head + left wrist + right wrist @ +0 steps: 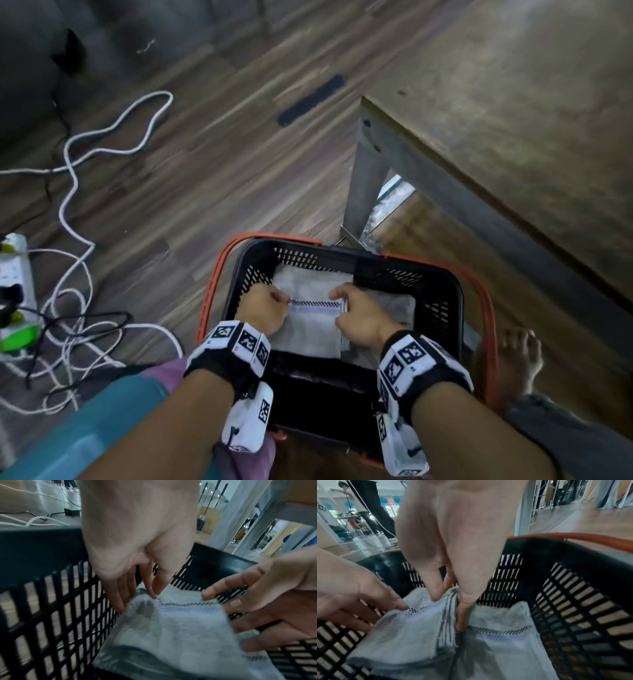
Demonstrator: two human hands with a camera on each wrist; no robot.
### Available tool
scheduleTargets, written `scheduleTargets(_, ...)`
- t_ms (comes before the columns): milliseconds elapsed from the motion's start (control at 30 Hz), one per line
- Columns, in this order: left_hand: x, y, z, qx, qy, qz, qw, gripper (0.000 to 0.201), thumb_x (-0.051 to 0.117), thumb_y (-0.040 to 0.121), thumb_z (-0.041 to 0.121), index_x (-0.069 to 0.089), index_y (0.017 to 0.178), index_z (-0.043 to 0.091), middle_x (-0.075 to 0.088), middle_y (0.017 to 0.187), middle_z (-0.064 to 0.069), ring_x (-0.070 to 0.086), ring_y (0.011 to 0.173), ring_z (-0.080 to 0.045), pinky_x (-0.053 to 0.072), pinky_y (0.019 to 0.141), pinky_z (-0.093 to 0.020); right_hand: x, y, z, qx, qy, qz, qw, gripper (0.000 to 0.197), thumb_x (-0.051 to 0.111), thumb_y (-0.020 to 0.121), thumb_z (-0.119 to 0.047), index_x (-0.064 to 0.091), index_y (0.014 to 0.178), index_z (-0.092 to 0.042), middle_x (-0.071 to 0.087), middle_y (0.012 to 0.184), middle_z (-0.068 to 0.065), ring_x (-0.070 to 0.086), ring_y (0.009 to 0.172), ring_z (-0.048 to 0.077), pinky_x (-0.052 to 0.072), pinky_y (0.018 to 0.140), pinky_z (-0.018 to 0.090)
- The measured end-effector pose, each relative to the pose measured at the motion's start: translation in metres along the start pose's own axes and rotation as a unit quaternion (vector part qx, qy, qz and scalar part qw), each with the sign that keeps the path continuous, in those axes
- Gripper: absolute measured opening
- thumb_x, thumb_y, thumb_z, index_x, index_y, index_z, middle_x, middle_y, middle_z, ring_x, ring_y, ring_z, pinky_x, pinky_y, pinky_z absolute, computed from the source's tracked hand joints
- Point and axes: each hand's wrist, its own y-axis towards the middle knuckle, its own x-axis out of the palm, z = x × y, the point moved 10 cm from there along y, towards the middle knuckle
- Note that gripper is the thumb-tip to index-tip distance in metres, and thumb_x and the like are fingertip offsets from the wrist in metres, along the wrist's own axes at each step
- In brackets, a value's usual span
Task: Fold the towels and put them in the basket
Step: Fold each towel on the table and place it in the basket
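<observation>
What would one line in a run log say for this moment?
stage: placing | folded towel: inside basket | left hand: pinches towel edge | right hand: pinches opposite edge

Two towels (496, 642), one basket (342, 255) — two hands (262, 310).

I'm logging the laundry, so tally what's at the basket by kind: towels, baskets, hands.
Towels: 2 told apart, held towel and second towel beside it; more may lie beneath
Baskets: 1, basket
Hands: 2, left hand and right hand, both gripping the held towel
Total: 5
</observation>
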Motion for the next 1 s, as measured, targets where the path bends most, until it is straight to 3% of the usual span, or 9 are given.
scheduleTargets(100, 0.007, 0.005, -0.012, -0.021, 0.032, -0.007, 0.999, 0.029, 0.056, 0.093, 0.008, 0.072, 0.117, 0.009, 0.069, 0.124, -0.008, 0.061, 0.118, -0.025, 0.046, 0.105, -0.031, 0.020, 0.006, 0.018, 0.030, -0.012, -0.050, 0.998, 0.042, 0.047, 0.094, -0.002, 0.049, 0.133, -0.018, 0.058, 0.131, 0.012, 0.057, 0.093, 0.020, 0.045, 0.075, 0.024)
scheduleTargets(233, 0.014, 0.008, -0.016, -0.039, 0.063, -0.006, 0.997, 0.031, 0.057, 0.093, 0.013, 0.070, 0.121, 0.007, 0.066, 0.127, -0.012, 0.060, 0.119, -0.028, 0.047, 0.102, -0.030, 0.030, 0.004, 0.036, 0.044, -0.056, -0.083, 0.994, 0.044, 0.046, 0.094, -0.007, 0.052, 0.138, -0.013, 0.054, 0.142, 0.010, 0.054, 0.122, 0.026, 0.044, 0.099, 0.029)
scheduleTargets(367, 0.019, 0.006, -0.004, -0.025, 0.136, 0.000, 0.990, 0.023, 0.060, 0.089, 0.014, 0.069, 0.105, 0.000, 0.057, 0.127, -0.018, 0.061, 0.107, -0.034, 0.050, 0.095, -0.035, 0.029, 0.008, 0.036, 0.034, -0.051, -0.074, 0.995, 0.042, 0.045, 0.097, -0.007, 0.054, 0.137, -0.011, 0.056, 0.140, 0.009, 0.055, 0.125, 0.026, 0.044, 0.103, 0.030)
scheduleTargets(500, 0.028, 0.010, 0.014, 0.032, 0.137, -0.022, 0.990, 0.040, 0.060, 0.090, 0.011, 0.057, 0.129, 0.013, 0.036, 0.138, -0.010, 0.052, 0.119, -0.033, 0.041, 0.109, -0.037, 0.025, 0.014, 0.040, 0.032, -0.010, -0.050, 0.998, 0.036, 0.047, 0.098, -0.009, 0.059, 0.131, -0.014, 0.062, 0.128, 0.008, 0.060, 0.102, 0.019, 0.047, 0.087, 0.025)
scheduleTargets(667, 0.039, 0.018, 0.010, 0.023, 0.175, -0.110, 0.978, 0.069, 0.056, 0.094, 0.011, 0.029, 0.155, 0.030, 0.018, 0.158, -0.008, 0.037, 0.140, -0.035, 0.035, 0.114, -0.039, 0.039, 0.013, 0.045, 0.038, -0.024, -0.095, 0.994, 0.052, 0.045, 0.098, -0.005, 0.045, 0.150, -0.014, 0.046, 0.154, 0.007, 0.046, 0.139, 0.023, 0.036, 0.116, 0.034)
scheduleTargets(733, 0.035, 0.020, 0.013, 0.028, 0.188, -0.095, 0.977, 0.054, 0.059, 0.091, 0.011, 0.048, 0.141, 0.026, 0.033, 0.149, -0.011, 0.051, 0.126, -0.033, 0.045, 0.104, -0.036, 0.040, 0.014, 0.046, 0.039, -0.033, -0.097, 0.994, 0.046, 0.047, 0.097, -0.005, 0.054, 0.141, -0.014, 0.052, 0.148, 0.007, 0.050, 0.135, 0.023, 0.038, 0.114, 0.031)
scheduleTargets(833, 0.043, 0.014, 0.022, 0.070, 0.186, -0.104, 0.975, 0.011, 0.065, 0.087, 0.012, 0.063, 0.092, 0.022, 0.066, 0.107, -0.001, 0.064, 0.092, -0.018, 0.050, 0.077, -0.026, 0.039, 0.015, 0.044, 0.039, -0.034, -0.100, 0.994, 0.045, 0.047, 0.098, -0.005, 0.056, 0.141, -0.015, 0.052, 0.148, 0.006, 0.050, 0.135, 0.023, 0.038, 0.107, 0.026)
scheduleTargets(900, 0.065, 0.004, 0.019, 0.088, 0.210, -0.164, 0.960, 0.016, 0.074, 0.081, 0.014, 0.062, 0.086, 0.024, 0.067, 0.093, 0.003, 0.066, 0.086, -0.016, 0.054, 0.073, -0.026, 0.039, 0.017, 0.042, 0.033, -0.030, -0.097, 0.994, 0.049, 0.045, 0.098, -0.004, 0.051, 0.145, -0.014, 0.049, 0.151, 0.007, 0.049, 0.135, 0.024, 0.039, 0.107, 0.027)
scheduleTargets(1000, 0.081, -0.006, 0.015, 0.093, 0.219, -0.186, 0.953, 0.029, 0.081, 0.072, 0.016, 0.061, 0.091, 0.024, 0.066, 0.094, 0.001, 0.066, 0.085, -0.019, 0.059, 0.077, -0.033, 0.038, 0.020, 0.036, 0.022, -0.037, -0.088, 0.995, 0.053, 0.045, 0.095, -0.002, 0.049, 0.147, -0.013, 0.045, 0.154, 0.009, 0.047, 0.138, 0.025, 0.038, 0.110, 0.027)
